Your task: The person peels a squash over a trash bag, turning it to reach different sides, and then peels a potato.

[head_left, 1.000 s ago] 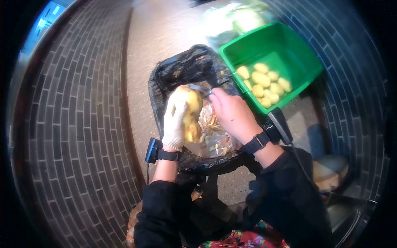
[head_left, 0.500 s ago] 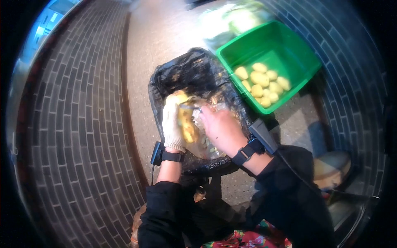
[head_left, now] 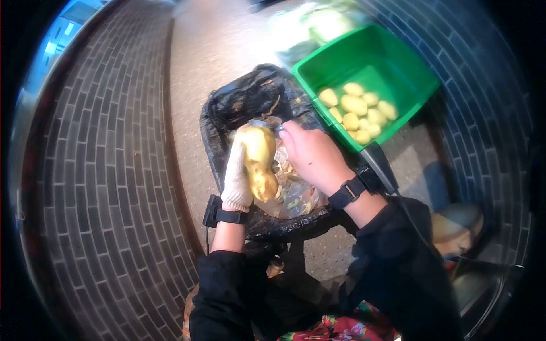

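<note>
Blade at the far end of a lumpy potato

The large potato (head_left: 259, 162) is held over a container lined with a black bag (head_left: 239, 94), its long axis running near to far: the smooth pale part lies far, the knobbly, brown-marked part near. The gloved left hand (head_left: 234, 179) closes along its left flank; the fingertips are hidden, so their exact placing cannot be told. The bare right hand (head_left: 314, 156) is on the other side, right of the far part, its thumb and fingers pinched about a small grey-bladed tool (head_left: 263, 124). The blade points left across the far end, the right hand being nearer that end; whether it touches the surface is unclear. Scraps lie below, and a green tub (head_left: 401, 62) holding smaller pale potatoes (head_left: 354, 105) stands far right.
</note>
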{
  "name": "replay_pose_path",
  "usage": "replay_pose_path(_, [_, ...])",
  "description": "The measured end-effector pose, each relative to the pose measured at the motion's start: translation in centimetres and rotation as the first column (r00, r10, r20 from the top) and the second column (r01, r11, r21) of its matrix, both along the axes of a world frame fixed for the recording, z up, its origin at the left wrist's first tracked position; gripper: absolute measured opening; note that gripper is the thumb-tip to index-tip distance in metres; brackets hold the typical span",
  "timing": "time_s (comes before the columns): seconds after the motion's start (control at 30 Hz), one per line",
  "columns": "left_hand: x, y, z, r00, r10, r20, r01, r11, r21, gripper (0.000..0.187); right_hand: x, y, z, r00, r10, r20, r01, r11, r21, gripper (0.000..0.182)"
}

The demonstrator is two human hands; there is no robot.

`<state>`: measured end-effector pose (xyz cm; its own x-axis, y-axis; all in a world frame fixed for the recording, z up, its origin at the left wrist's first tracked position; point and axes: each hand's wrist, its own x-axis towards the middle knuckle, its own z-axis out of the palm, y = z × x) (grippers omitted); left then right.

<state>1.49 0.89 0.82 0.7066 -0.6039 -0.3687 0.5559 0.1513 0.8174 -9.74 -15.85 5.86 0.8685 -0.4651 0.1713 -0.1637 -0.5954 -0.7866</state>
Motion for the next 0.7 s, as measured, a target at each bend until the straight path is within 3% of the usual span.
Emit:
replay_pose_path(0.13, [-0.2, -0.3, -0.5, 0.996, 0.043, 0.082, -0.048, 0.997, 0.059, 0.065, -0.2, 0.4, 0.2, 0.997, 0.034, -0.069, -0.038, 0.998, -0.058, 0.023])
replay_pose_path(0.23, [-0.6, -0.7, -0.7, 0.996, 0.077, 0.041, -0.077, 0.997, 0.0, 0.065, -0.1, 1.2, 0.1, 0.989, 0.023, -0.149, -0.03, 0.998, -0.047, 0.022])
replay_pose_path(0.37, [-0.2, -0.4, -0.5, 0.998, 0.037, 0.041, -0.039, 0.999, 0.031, 0.063, -0.7, 2.1, -0.5, 0.998, 0.053, -0.041, -0.054, 0.998, -0.027, 0.021])
replay_pose_path(0.43, [0.1, -0.6, -0.4, 0.996, 0.056, -0.07, -0.064, 0.991, -0.114, 0.05, -0.7, 2.8, -0.2, 0.991, 0.052, -0.124, -0.057, 0.997, -0.043, 0.021])
replay_pose_path(0.5, [0.1, -0.8, -0.4, 0.995, 0.042, -0.088, -0.052, 0.992, -0.114, 0.048, -0.5, 2.8, -0.9, 0.994, 0.051, -0.099, -0.058, 0.996, -0.062, 0.021])
replay_pose_path(0.6, [0.2, -1.2, -1.1, 0.985, 0.142, -0.095, -0.154, 0.98, -0.128, 0.047, -0.5, 3.3, -1.1, 0.991, 0.05, -0.124, -0.057, 0.997, -0.054, 0.022])
replay_pose_path(0.67, [0.9, -0.8, -2.4, 0.984, 0.179, 0.015, -0.178, 0.984, -0.03, 0.059, -0.8, 3.9, -1.0, 0.986, 0.052, -0.161, -0.067, 0.994, -0.086, 0.021])
replay_pose_path(0.7, [0.6, -1.0, -1.4, 0.969, 0.242, -0.059, -0.244, 0.969, -0.03, 0.06, -1.1, 4.6, -1.1, 0.986, 0.052, -0.161, -0.067, 0.994, -0.086, 0.021])
